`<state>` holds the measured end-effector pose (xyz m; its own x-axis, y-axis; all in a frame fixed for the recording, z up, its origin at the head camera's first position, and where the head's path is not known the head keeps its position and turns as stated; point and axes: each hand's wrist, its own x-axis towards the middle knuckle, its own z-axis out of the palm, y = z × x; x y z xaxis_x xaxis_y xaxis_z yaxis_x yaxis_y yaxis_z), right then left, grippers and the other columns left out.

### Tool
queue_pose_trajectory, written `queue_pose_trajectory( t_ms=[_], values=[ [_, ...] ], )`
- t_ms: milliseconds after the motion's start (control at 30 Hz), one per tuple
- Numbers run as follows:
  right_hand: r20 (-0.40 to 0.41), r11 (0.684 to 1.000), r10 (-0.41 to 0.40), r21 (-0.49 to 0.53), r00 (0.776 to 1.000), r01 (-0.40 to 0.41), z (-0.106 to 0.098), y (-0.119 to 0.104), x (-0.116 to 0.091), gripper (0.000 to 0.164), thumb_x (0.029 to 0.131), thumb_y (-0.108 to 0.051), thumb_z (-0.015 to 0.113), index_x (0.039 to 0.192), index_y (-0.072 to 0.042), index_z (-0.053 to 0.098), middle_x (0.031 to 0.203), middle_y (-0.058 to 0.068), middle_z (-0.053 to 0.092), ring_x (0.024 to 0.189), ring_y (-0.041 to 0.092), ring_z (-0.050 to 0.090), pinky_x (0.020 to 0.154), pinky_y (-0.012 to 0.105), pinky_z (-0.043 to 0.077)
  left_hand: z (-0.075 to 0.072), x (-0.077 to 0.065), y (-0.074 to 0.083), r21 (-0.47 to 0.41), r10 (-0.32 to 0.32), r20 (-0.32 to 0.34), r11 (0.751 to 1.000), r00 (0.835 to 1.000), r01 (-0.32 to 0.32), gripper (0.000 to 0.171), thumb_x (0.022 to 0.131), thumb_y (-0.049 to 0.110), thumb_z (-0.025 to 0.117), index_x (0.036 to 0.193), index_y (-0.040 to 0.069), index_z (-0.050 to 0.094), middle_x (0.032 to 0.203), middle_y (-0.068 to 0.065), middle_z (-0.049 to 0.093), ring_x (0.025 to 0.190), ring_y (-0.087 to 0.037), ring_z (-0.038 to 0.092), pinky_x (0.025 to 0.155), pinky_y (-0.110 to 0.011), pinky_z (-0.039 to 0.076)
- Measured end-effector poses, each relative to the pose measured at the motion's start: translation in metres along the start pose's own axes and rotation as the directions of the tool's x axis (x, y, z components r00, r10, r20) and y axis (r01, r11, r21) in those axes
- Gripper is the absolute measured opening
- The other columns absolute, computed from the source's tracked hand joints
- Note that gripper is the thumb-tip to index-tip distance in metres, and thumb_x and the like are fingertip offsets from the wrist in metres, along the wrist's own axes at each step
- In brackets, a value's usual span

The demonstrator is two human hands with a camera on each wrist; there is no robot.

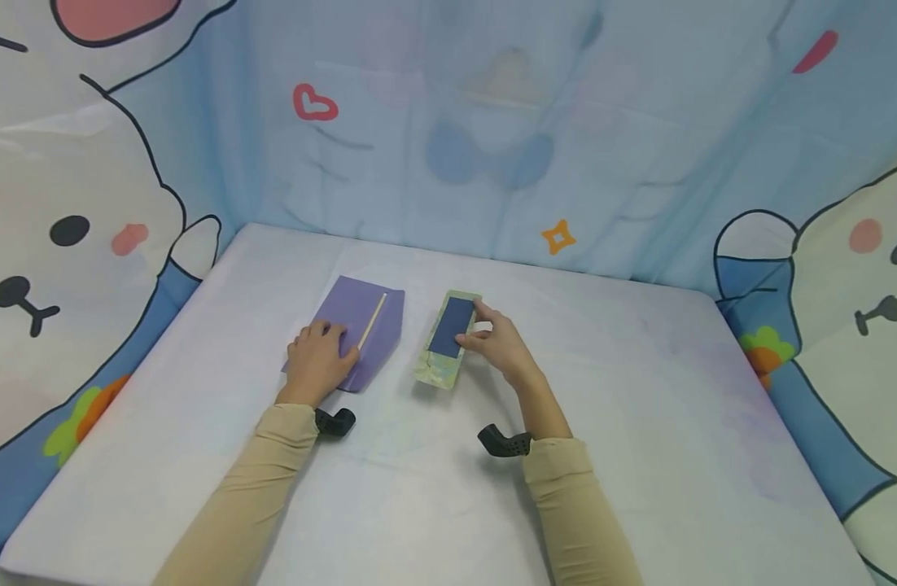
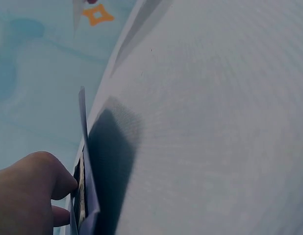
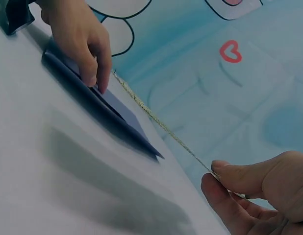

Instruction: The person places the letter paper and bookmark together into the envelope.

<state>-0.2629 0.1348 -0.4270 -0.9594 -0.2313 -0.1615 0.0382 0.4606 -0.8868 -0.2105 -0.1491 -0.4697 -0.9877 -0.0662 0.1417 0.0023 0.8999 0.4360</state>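
Note:
A purple envelope [image 1: 353, 305] lies left of the table's middle, a pale narrow strip running along its right part. My left hand [image 1: 317, 358] holds it by its near left side; in the left wrist view, thumb and finger touch the edge of its slightly parted opening [image 2: 82, 196]. To the right, my right hand [image 1: 503, 342] pinches a thin green patterned card [image 1: 437, 370] by its right edge. A dark blue rectangle [image 1: 448, 325] covers most of the card's upper face. Seen edge-on in the right wrist view, the card [image 3: 156, 120] is held above the table.
A white cloth covers the table [image 1: 676, 423]. Behind it hangs a light blue curtain [image 1: 390, 163] printed with cartoon animals. Each wrist wears a black camera mount [image 1: 503, 441], which stands out inward between the arms.

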Motion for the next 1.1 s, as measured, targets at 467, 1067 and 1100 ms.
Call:
queue_pose_trajectory(
  t_ms=[467,1067,1100],
  values=[
    [-0.004,0.999,-0.007,0.031,1.0,0.007,0.036,-0.017,0.016,0.081,0.087,-0.016,0.068,0.152,-0.02,0.02,0.146,0.011,0.038,0.114,0.026,0.059,0.1,0.044,0.045,0.002,0.001,0.001,0.002,-0.003,-0.012,1.0,1.0,0.003,0.05,0.089,0.038,0.056,0.129,0.008,0.057,0.136,-0.02,0.047,0.125,-0.041,0.043,0.097,-0.059,0.035],
    [0.012,0.998,-0.057,0.013,0.998,0.057,0.068,-0.011,0.022,0.063,0.092,-0.019,0.059,0.148,-0.012,0.032,0.142,0.015,0.045,0.125,0.03,0.053,0.094,0.036,0.05,0.002,0.002,-0.001,0.002,-0.003,-0.023,1.0,1.0,0.003,0.05,0.089,0.038,0.056,0.13,0.009,0.058,0.137,-0.019,0.047,0.125,-0.041,0.044,0.097,-0.058,0.035],
    [0.019,0.998,-0.058,0.012,0.998,0.058,0.067,-0.011,0.021,0.062,0.092,-0.019,0.058,0.149,-0.013,0.032,0.143,0.015,0.044,0.127,0.03,0.052,0.095,0.037,0.05,0.003,0.002,-0.001,0.002,-0.003,-0.023,1.0,1.0,0.004,0.05,0.089,0.038,0.056,0.13,0.009,0.057,0.137,-0.019,0.047,0.125,-0.041,0.044,0.097,-0.058,0.034]
  ],
)
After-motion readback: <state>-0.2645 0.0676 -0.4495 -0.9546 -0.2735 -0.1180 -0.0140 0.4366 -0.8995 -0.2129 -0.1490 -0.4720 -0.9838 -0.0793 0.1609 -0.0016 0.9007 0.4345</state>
